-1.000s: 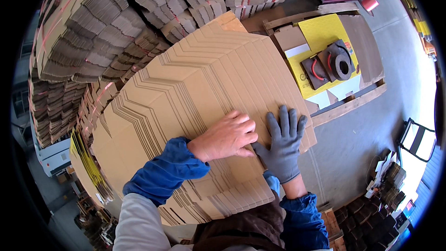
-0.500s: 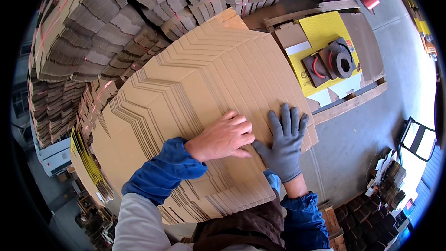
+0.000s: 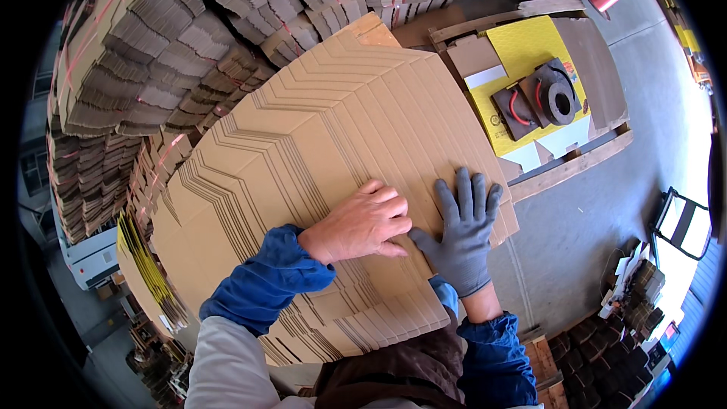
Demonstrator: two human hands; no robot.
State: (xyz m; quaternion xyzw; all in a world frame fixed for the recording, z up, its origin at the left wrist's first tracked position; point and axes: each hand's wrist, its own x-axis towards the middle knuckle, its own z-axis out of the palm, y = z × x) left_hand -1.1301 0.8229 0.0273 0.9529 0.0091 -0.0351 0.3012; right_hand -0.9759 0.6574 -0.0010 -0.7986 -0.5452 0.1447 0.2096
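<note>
A fanned stack of brown flat cardboard box blanks spreads out in front of me, the sheets overlapping in steps. My left hand, bare with a blue sleeve cover, rests on the top of the stack near its middle. Its fingers are curled in with the thumb close below them, and whatever lies under the fingertips is hidden. To its right, my right hand wears a grey glove and lies flat on the stack's right part, fingers stretched and spread, the thumb pointing toward the left hand.
Tall strapped bundles of cardboard stand at the left and back. Beyond the stack, a wooden pallet carries yellow printed board and a roll of dark tape. A black metal frame stands at the far right.
</note>
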